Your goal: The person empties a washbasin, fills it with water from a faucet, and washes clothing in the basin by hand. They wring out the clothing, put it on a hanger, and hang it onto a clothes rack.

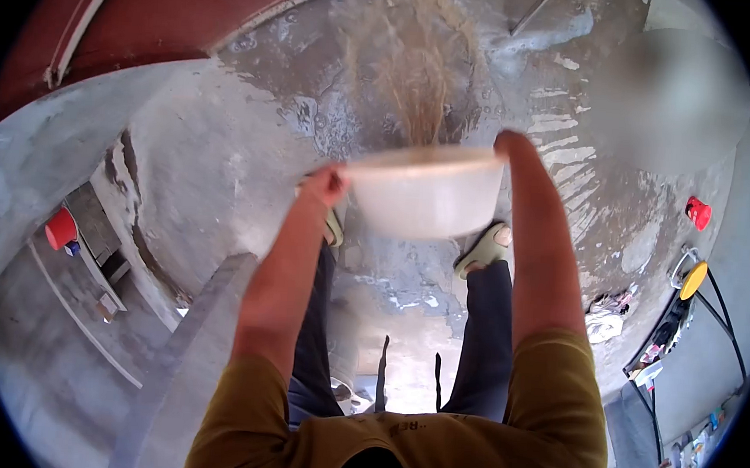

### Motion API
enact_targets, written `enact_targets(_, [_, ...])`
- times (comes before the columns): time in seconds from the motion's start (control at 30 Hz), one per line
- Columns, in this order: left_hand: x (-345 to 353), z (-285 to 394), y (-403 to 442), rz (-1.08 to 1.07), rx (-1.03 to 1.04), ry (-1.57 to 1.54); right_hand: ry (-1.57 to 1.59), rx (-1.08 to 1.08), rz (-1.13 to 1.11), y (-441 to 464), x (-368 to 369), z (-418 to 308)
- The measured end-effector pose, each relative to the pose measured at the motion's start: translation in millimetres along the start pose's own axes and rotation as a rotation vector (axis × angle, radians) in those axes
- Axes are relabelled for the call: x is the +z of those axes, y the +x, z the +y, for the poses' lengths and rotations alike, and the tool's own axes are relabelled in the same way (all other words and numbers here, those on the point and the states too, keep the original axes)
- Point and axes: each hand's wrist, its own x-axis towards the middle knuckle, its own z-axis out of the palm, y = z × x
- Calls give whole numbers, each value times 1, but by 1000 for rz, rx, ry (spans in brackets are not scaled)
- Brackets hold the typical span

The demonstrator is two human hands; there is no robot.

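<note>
A white basin (425, 198) hangs between my two hands, tipped away from me and slightly blurred. Brownish water (416, 80) pours over its far rim and spreads on the concrete floor. My left hand (331, 185) grips the rim on the left side. On the right side, my right hand (512, 143) holds the rim a little farther out, its fingers partly hidden. The inside of the basin cannot be seen from here.
Wet concrete floor (251, 138) surrounds my sandals (482, 250). A low wall (188, 351) runs at the left. A dark red door (182, 12) stands at the upper left. Red containers (60, 229) and a cluttered rack (668, 333) are at the sides.
</note>
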Motion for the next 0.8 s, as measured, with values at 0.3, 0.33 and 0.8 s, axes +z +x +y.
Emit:
enact_targets(0.3, [8,-51,-126,96,-1,148,391,198,194,-140,54,-45])
enact_targets(0.33, [41,-23,-149,-39,88,314,582,156,376,-153,44,-46])
enact_targets(0.8, [84,34,-327,182,163,502,1142,642,1133,-541,292,6])
